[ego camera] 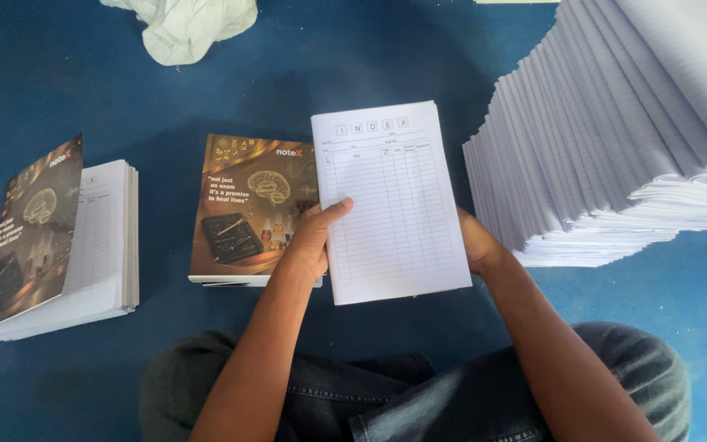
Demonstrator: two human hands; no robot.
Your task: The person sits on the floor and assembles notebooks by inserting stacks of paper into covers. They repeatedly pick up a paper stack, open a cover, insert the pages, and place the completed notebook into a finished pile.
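Head view:

- Left hand (311, 239): clasped on the left edge of a white page block (392, 200), thumb laid across the front sheet, fingers hidden behind it.
- Right hand (475, 244): grips the right edge of the same block from behind; only the heel of the hand and the wrist show past the paper.
- White page block: held between both hands, just above the lap, tilted a little. The top sheet is a printed form with a ruled table.
- Covered notebook pile (249, 211): just left of the left hand, partly behind it, lying flat on the blue floor (83, 82). Dark brown cover with a gold brain picture.
- Open-cover notebook stack (59, 237): well to the left of the left hand, dark cover lifted off the white pages beneath.
- Large stack of white sheets (607, 131): just right of the right hand, leaning, edges fanned out.
- Crumpled white cloth (186, 24): far beyond the hands, at the top of the view.
- Dark trousers (419, 393): the person's knees, below both forearms.
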